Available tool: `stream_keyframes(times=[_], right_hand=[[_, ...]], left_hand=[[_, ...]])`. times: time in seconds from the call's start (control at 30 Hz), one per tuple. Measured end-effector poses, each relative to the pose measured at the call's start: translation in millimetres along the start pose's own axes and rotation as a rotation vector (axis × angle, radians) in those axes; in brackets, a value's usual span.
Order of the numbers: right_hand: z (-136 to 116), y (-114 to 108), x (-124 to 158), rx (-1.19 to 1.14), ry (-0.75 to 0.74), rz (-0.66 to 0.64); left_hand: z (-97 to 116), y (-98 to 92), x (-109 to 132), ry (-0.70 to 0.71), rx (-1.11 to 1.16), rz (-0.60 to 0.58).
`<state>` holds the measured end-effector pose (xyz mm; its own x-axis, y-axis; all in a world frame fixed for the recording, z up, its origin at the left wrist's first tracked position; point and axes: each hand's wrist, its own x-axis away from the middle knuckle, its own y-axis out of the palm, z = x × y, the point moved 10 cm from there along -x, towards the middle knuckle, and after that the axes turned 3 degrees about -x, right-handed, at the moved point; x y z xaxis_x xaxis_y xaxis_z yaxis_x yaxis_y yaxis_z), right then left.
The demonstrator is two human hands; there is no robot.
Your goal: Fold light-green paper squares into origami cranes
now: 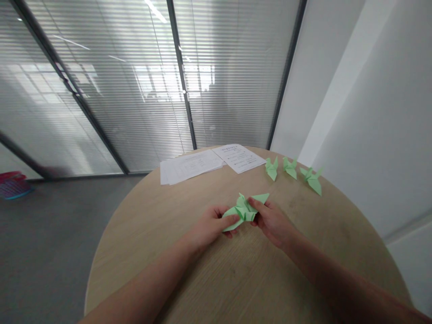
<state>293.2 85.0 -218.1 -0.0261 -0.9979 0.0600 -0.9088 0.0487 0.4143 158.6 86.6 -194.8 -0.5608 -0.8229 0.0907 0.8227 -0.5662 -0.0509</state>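
A folded light green paper bird [243,210] is held just above the middle of the round table, its two wings spread to the sides. My left hand [216,223] pinches the left wing, thumb on top and fingers underneath. The right wing is between the thumb and fingers of my right hand [268,219]. Farther back on the right stand three more green folded birds: one on the left [272,169], one in the middle [290,167] and a larger-looking one on the right [312,179].
The round wooden table [135,225] fills the lower view. White sheets [192,166] and a printed page [238,157] lie at its far edge. Glass panels with blinds rise behind, a white wall stands right, and a red and blue basket [14,184] is on the floor far left.
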Motion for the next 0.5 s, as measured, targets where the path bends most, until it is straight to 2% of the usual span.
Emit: stream_keyframes(times=[0.2,0.3,0.4,0.5], right_hand=[[-1,0,1,0.079,-0.029,-0.003],[5,-5,-1,0.077,0.004,0.029],[5,-17,-3,0.039,-0.012,0.126],[-9,-32,1,0.037,-0.142,0.27]], left_hand=[[-7,-1.7,-3,-0.02,0.033,0.002],[-12,-3.2,-6,-0.033,0.052,0.013],[-15,-8.8,-8,-0.025,0.036,0.054],[-16,-17.0,-9,-0.015,0.033,0.113]])
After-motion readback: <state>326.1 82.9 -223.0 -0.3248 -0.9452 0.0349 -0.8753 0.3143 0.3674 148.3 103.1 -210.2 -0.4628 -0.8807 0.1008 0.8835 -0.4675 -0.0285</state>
